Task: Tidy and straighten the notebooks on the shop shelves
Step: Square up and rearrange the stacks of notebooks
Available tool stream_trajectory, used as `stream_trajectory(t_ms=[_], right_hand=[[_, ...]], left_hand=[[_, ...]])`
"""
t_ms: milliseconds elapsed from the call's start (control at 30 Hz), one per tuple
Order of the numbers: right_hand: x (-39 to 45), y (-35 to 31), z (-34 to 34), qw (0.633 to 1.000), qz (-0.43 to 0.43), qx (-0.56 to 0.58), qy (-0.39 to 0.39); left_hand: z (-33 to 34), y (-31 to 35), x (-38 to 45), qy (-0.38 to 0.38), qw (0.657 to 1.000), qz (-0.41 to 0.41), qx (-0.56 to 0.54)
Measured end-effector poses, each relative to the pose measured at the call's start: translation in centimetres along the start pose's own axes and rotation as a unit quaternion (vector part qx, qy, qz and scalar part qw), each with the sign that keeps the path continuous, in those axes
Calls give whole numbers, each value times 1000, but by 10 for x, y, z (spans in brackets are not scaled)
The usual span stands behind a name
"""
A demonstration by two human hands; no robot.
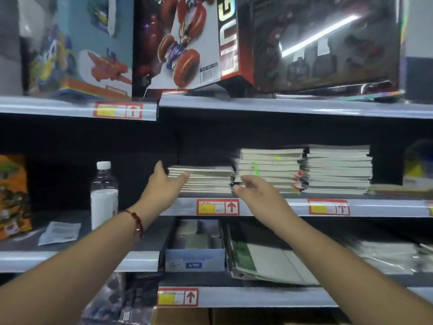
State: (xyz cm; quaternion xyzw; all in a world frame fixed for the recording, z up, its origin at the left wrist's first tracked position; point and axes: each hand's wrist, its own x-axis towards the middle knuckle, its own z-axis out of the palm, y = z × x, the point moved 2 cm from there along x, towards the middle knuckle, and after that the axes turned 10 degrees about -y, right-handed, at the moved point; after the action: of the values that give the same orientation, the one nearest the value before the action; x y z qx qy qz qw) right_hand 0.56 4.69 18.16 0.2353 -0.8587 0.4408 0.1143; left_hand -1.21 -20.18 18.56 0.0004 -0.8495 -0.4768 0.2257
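Three stacks of notebooks lie flat on the middle shelf [281,206]: a low left stack [206,179], a taller middle stack [269,167] with green tabs, and a right stack [339,168]. My left hand [164,181] is open with straight fingers, at the left end of the low stack, thumb over its front. My right hand [253,188] is open with loosely bent fingers, in front of the gap between the low and middle stacks. Whether either hand touches the notebooks I cannot tell.
A water bottle [104,195] stands on the shelf to the left, beside a paper slip [59,232] and an orange packet [14,195]. Toy boxes [182,43] fill the top shelf. Below are a blue box [194,259] and slanted notebooks [264,261].
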Motion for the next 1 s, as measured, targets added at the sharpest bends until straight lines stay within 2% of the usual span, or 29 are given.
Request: stream_trajectory(t_ms=[100, 200, 300, 400, 633, 767, 900, 1000], right_hand=[[34, 0, -4, 998, 9, 62, -4], [62, -1, 3, 993, 21, 110, -43], [79, 0, 13, 993, 33, 101, -50], [84, 2, 24, 996, 36, 74, -28], [86, 6, 43, 998, 21, 45, 38], [87, 6, 41, 999, 26, 14, 13], [82, 5, 40, 999, 19, 29, -7], [73, 8, 28, 997, 7, 68, 37]], left_hand=[[4, -3, 29, -2, 998, -49, -36], [6, -11, 49, -21, 996, -83, -30], [4, -22, 63, -62, 996, -61, -14], [3, -34, 74, -70, 997, -27, -15], [1, -35, 63, -11, 998, 57, 16], [-3, -31, 68, -13, 998, 56, 28], [-4, -26, 65, -22, 998, 36, 50], [-2, -15, 54, -15, 994, 50, 94]])
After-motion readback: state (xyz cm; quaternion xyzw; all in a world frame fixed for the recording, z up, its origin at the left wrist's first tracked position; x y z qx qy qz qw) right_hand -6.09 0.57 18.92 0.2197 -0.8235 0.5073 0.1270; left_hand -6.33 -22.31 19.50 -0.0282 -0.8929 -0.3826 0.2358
